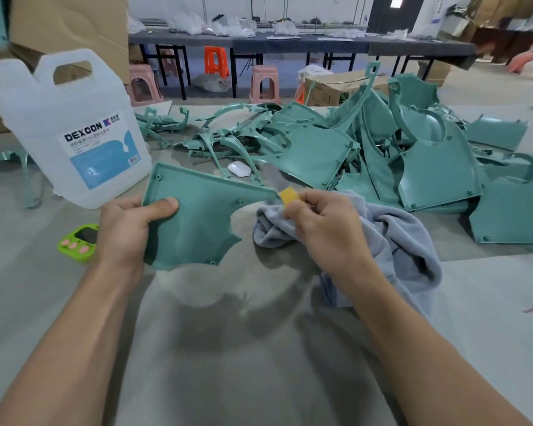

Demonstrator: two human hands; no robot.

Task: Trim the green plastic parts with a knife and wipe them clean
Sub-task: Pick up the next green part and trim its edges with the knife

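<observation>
The left hand (126,229) is gripping a flat green plastic panel (197,216) above the tabletop (228,348) while the right hand (323,229) is pinching a yellow-handled knife (290,195) at its right corner, where a slipping blade is likely risking gouged plastic or cut fingers.

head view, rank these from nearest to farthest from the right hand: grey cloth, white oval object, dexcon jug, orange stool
1. grey cloth, right beneath the right hand
2. white oval object, on the table beyond, to its left
3. DEXCON jug, far left of the table
4. orange stool, on the floor past the table
</observation>
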